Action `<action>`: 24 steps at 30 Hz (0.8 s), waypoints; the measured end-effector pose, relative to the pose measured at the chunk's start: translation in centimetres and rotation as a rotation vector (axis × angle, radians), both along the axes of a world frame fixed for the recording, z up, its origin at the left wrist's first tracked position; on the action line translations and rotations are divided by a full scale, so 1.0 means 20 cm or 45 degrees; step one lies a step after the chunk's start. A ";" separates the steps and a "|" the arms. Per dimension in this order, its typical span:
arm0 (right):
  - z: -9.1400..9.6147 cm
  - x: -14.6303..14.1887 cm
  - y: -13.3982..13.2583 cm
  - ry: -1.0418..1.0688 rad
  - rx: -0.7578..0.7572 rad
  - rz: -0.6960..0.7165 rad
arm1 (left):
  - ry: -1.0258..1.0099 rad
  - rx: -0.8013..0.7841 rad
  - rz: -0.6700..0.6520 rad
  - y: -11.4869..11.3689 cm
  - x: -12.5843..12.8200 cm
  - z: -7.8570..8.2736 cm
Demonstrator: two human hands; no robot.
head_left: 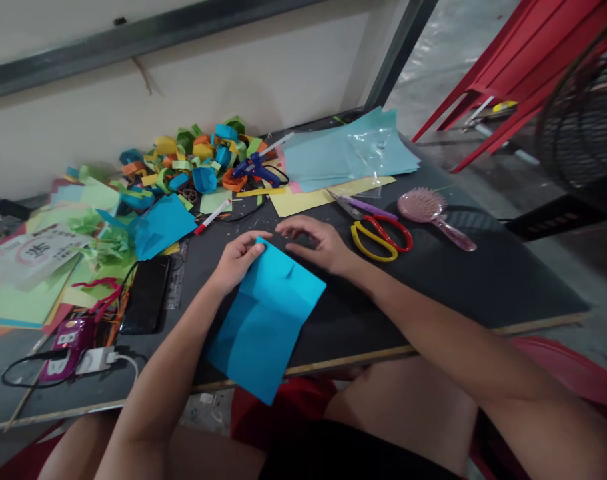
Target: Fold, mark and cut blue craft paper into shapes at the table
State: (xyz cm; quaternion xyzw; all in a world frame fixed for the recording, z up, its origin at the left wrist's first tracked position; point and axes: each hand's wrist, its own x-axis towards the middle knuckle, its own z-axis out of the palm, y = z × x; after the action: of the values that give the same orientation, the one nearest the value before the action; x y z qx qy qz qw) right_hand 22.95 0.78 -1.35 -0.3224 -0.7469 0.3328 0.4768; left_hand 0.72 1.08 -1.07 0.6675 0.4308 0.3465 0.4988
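A blue sheet of paper (266, 313) lies creased on the dark board (433, 280), its near end hanging over the front edge. My left hand (239, 259) pinches the sheet's far left corner, fingers closed on it. My right hand (316, 241) rests at the far edge of the sheet, fingers curved and spread, fingertips pressing down by the top fold. Both forearms reach in from below.
Scissors with yellow and red handles (378, 233) and a pink hairbrush (430, 213) lie to the right. A blue glue gun (256, 167), a pile of coloured paper loops (193, 163), light blue sheets (348, 150), a black phone (146, 293) and a charger (78, 353) sit behind and left. Red chairs (523, 60) stand at the far right.
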 end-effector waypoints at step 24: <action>0.01 0.02 -0.05 -0.458 1.221 -0.630 | 0.640 1.867 0.305 -0.13 -0.02 0.00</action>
State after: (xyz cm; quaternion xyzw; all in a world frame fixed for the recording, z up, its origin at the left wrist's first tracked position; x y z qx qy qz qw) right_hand 23.36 -0.17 -1.19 -0.2869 -0.7861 -0.2255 0.4989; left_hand 0.37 -1.43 -1.06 0.8338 0.2609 0.4327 -0.2226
